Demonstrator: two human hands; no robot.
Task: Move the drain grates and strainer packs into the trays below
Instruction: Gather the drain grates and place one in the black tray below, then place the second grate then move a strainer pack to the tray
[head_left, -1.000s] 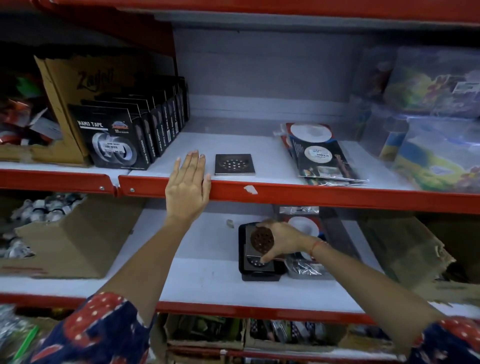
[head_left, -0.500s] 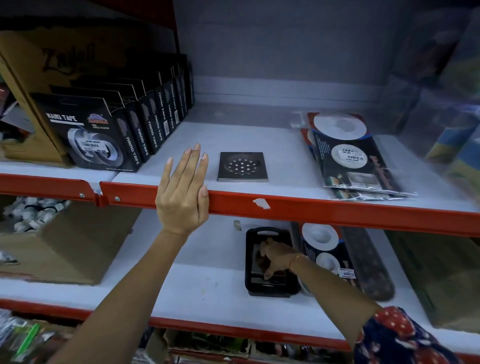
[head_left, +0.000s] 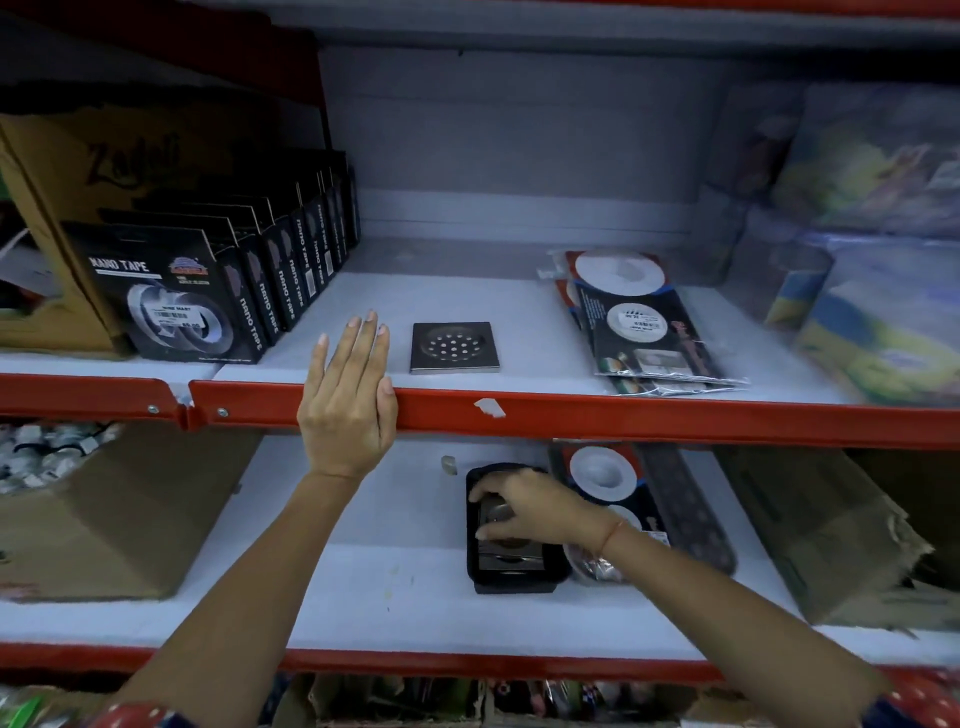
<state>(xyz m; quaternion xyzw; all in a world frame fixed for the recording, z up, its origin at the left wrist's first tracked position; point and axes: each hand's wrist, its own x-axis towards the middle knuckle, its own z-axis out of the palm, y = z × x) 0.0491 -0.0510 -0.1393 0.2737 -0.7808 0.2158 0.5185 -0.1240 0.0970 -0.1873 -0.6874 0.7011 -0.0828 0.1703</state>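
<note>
My left hand lies flat against the red front rail of the upper shelf, fingers straight and pressed side by side, their tips reaching over the rail onto the white board; it holds nothing. Just to the 3 o'clock side of those fingertips, close but apart from them, one square metal drain grate with a round field of holes lies flat near the shelf's front edge. Farther toward 3 o'clock on the same shelf a small stack of strainer packs lies fanned, the topmost showing white discs on a dark card. At 9 o'clock from my left hand a row of black nano tape boxes stands upright beside a brown carton. On the lower shelf, my right hand is down inside a black tray, fingers curled over the shiny grates stacked in it; I cannot tell whether they pinch one or only rest on the pile. Touching that tray at its 3 o'clock side is a second, longer dark tray with more strainer packs lying in its near part. Cardboard boxes stand at both ends of this lower shelf, one at 9 o'clock and a torn one at 3 o'clock.
</note>
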